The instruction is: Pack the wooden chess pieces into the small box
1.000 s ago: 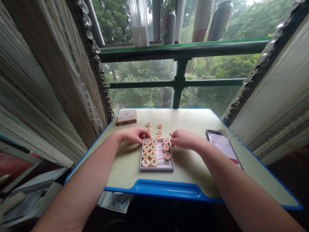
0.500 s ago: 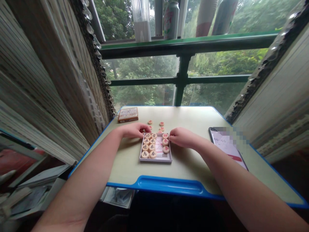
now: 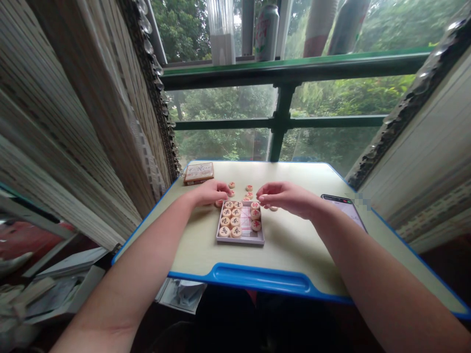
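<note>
A shallow white box (image 3: 251, 240) holds xiangqi pieces: two columns of black-lettered discs (image 3: 235, 220) at left, and a column of red-lettered discs (image 3: 255, 214) at right. Bare board lines show between them. My left hand (image 3: 210, 192) is beyond the box's far left corner, its curled thumb and index at a red-lettered xiangqi piece (image 3: 231, 193) on the table. Above the far right corner, my right hand (image 3: 281, 194) hovers with bent fingers, thumb and index slightly apart. More loose red pieces (image 3: 249, 188) lie behind the box; one sits partly under my right hand.
A brown-edged box (image 3: 198, 173) lies at the table's back left. To the right is a phone (image 3: 344, 210), partly behind my forearm. The table has a blue rim with a tray groove (image 3: 261, 278) in front. Cans and cups, including a can (image 3: 267, 33), line the window ledge.
My right hand has lifted from the box's right side and moved to its far corner, uncovering a piece. My left hand has shifted slightly away from the box, its fingers now at a loose piece.
</note>
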{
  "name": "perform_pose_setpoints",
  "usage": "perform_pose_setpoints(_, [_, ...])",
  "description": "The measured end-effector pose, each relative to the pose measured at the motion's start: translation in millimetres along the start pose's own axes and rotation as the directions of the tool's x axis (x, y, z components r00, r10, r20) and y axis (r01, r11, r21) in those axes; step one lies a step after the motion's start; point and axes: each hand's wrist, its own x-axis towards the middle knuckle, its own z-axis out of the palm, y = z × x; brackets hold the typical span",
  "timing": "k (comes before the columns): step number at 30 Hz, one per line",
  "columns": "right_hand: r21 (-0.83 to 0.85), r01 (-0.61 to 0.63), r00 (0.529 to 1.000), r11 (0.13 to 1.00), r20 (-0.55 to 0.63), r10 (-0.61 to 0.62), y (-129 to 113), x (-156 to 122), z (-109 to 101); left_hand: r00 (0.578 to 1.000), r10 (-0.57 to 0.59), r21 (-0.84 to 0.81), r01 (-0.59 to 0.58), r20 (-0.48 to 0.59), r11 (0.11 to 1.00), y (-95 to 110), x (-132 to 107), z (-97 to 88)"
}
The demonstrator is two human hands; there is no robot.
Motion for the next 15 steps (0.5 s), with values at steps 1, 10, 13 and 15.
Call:
perform_pose_setpoints(1, [-0.029,0.010,0.999,1.000,0.042,-0.008,-0.6,-1.1,-1.2,0.999,-0.010,0.001,0.010,-0.043,1.000,1.3,0.6,2.5])
perform_pose_setpoints(10, [-0.345,-0.009,0.976,0.939,0.202,0.084,-2.6,-6.8,7.7,0.991,0.001,-0.009,-0.002,-0.131,1.000,2.1,4.0,8.4])
perform_pose_setpoints(13, [-0.537,0.066,0.935,0.841,0.327,0.136,-7.2,-14.2,15.6,0.992,-0.017,-0.025,0.014,-0.128,1.000,2.0,4.1,7.5])
perform_pose_setpoints(15, [-0.661,0.148,0.924,0.736,0.357,0.136,-11.6,-20.9,22.7,0.991,-0.014,-0.029,0.010,-0.134,1.000,2.2,3.9,7.3])
